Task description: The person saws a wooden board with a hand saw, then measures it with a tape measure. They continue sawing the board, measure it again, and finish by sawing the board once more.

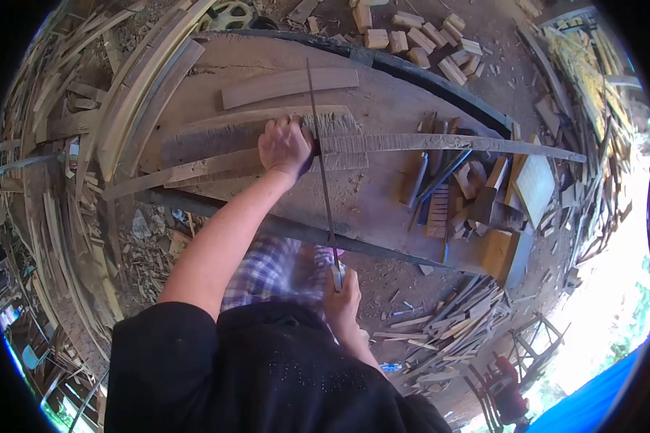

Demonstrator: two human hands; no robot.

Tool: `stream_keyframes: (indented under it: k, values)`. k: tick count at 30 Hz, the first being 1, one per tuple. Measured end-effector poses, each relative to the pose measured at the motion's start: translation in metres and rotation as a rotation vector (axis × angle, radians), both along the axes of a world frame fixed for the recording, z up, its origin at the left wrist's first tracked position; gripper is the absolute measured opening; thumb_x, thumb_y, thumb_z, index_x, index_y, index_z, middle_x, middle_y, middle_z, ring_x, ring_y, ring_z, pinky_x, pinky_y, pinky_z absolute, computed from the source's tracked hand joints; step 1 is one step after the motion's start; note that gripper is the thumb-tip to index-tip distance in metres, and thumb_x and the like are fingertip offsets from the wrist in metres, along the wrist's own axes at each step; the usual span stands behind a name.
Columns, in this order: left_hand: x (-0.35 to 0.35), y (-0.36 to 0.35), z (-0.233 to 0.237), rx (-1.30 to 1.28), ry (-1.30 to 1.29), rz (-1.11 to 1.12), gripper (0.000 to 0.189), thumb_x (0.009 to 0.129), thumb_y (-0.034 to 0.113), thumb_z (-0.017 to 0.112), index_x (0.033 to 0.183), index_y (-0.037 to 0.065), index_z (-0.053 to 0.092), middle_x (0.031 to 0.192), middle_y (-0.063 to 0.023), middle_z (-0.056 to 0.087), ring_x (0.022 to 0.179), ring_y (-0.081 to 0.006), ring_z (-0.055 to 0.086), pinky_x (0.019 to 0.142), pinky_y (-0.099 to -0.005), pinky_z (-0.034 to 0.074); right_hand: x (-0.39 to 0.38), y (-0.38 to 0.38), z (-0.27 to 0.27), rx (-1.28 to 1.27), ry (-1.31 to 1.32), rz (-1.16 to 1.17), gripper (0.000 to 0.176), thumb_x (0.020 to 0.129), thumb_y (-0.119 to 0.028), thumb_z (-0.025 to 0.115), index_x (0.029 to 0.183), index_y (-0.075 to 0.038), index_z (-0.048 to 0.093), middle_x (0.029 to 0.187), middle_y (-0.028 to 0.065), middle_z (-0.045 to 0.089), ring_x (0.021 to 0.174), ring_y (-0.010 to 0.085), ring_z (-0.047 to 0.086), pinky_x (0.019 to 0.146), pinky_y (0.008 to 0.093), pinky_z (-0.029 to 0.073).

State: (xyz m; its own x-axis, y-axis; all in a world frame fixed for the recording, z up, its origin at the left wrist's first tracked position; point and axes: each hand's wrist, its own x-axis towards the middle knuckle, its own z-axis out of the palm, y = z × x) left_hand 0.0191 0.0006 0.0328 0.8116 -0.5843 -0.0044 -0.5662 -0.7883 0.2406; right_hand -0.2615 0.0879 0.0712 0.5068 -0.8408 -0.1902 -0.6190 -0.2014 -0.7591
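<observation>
My left hand presses down on a long curved wooden plank that lies across the workbench. My right hand, close to my body, grips the handle of a thin hand saw. The saw blade runs away from me, over the bench edge and across the plank just right of my left hand. A second long thin strip stretches from that spot to the right. Another curved board lies farther back on the bench.
Several hand tools and wood blocks sit on the right part of the bench. Cut wooden blocks lie on the ground beyond it. Piles of offcuts and slats surround the bench, with stacked curved planks at left.
</observation>
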Motion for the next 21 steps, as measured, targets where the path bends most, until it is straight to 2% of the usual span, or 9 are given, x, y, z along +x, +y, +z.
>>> stream_keyframes:
  k: [2,5,6,8,11,13,16,18,21]
  values:
    - [-0.001,0.004,-0.003,-0.019,-0.062,-0.054,0.028,0.085,0.028,0.056,0.102,0.010,0.067,0.101,-0.0111,0.067,0.098,-0.0308,0.061,0.080,-0.0433,0.052,0.012,-0.005,-0.009,-0.024,-0.057,-0.003,0.018,0.089,-0.013,0.064,0.091,-0.001,0.051,0.078,0.0237,0.058,0.074,0.0466,0.058,0.062,0.0498,0.047]
    - [-0.002,0.009,-0.018,-0.114,-0.253,-0.100,0.027,0.085,0.028,0.056,0.101,0.010,0.068,0.101,-0.0114,0.067,0.097,-0.0311,0.061,0.079,-0.0431,0.052,0.104,-0.060,-0.009,-0.084,-0.097,0.001,0.017,0.087,-0.010,0.065,0.089,-0.001,0.051,0.080,0.0219,0.056,0.075,0.0430,0.058,0.061,0.0484,0.046]
    - [-0.002,0.002,0.006,-0.031,-0.081,-0.070,0.027,0.085,0.027,0.056,0.101,0.011,0.068,0.100,-0.0114,0.067,0.097,-0.0314,0.061,0.080,-0.0431,0.053,0.101,-0.055,-0.010,-0.077,-0.105,-0.005,0.017,0.087,-0.010,0.065,0.089,-0.001,0.051,0.080,0.0219,0.056,0.075,0.0430,0.058,0.061,0.0484,0.046]
    - [-0.001,0.004,-0.010,-0.063,-0.118,-0.057,0.026,0.082,0.028,0.058,0.100,0.012,0.070,0.100,-0.0099,0.068,0.096,-0.0294,0.062,0.078,-0.0426,0.053,0.092,-0.051,-0.014,-0.166,-0.163,-0.010,0.015,0.088,-0.010,0.065,0.090,0.000,0.053,0.079,0.0223,0.055,0.073,0.0435,0.057,0.059,0.0489,0.045]
    - [0.001,0.002,-0.013,-0.070,-0.135,-0.031,0.025,0.080,0.029,0.060,0.098,0.015,0.072,0.099,-0.0083,0.068,0.096,-0.0272,0.063,0.076,-0.0418,0.054,-0.001,0.015,-0.014,-0.043,-0.056,-0.052,0.016,0.091,-0.015,0.062,0.093,0.000,0.055,0.078,0.0240,0.060,0.069,0.0453,0.060,0.059,0.0518,0.047]
    - [0.000,0.003,-0.012,-0.029,-0.116,-0.029,0.025,0.081,0.029,0.060,0.099,0.015,0.072,0.099,-0.0083,0.068,0.096,-0.0268,0.063,0.076,-0.0415,0.054,-0.016,0.018,-0.011,-0.043,-0.060,-0.042,0.016,0.091,-0.015,0.062,0.095,-0.001,0.054,0.078,0.0233,0.059,0.071,0.0458,0.059,0.060,0.0500,0.047]
    - [0.002,0.004,-0.018,-0.012,-0.130,-0.053,0.025,0.081,0.029,0.060,0.098,0.016,0.072,0.099,-0.0074,0.068,0.096,-0.0265,0.063,0.076,-0.0405,0.054,0.067,-0.038,-0.021,-0.159,-0.155,-0.008,0.017,0.092,-0.015,0.062,0.097,-0.002,0.053,0.078,0.0223,0.059,0.072,0.0464,0.058,0.062,0.0480,0.047]
    - [0.010,0.004,-0.035,-0.155,-0.325,-0.064,0.023,0.080,0.028,0.060,0.096,0.016,0.071,0.098,-0.0067,0.068,0.095,-0.0260,0.064,0.076,-0.0392,0.054,0.085,-0.043,-0.029,-0.150,-0.173,-0.002,0.017,0.090,-0.011,0.062,0.097,-0.001,0.051,0.081,0.0228,0.057,0.071,0.0458,0.057,0.060,0.0475,0.046]
    - [0.006,0.001,-0.022,-0.110,-0.223,-0.019,0.021,0.080,0.028,0.060,0.093,0.016,0.071,0.097,-0.0065,0.068,0.095,-0.0261,0.064,0.076,-0.0380,0.054,0.058,-0.023,-0.018,-0.102,-0.148,-0.023,0.015,0.088,-0.008,0.064,0.092,0.001,0.052,0.080,0.0229,0.054,0.070,0.0436,0.056,0.058,0.0477,0.044]
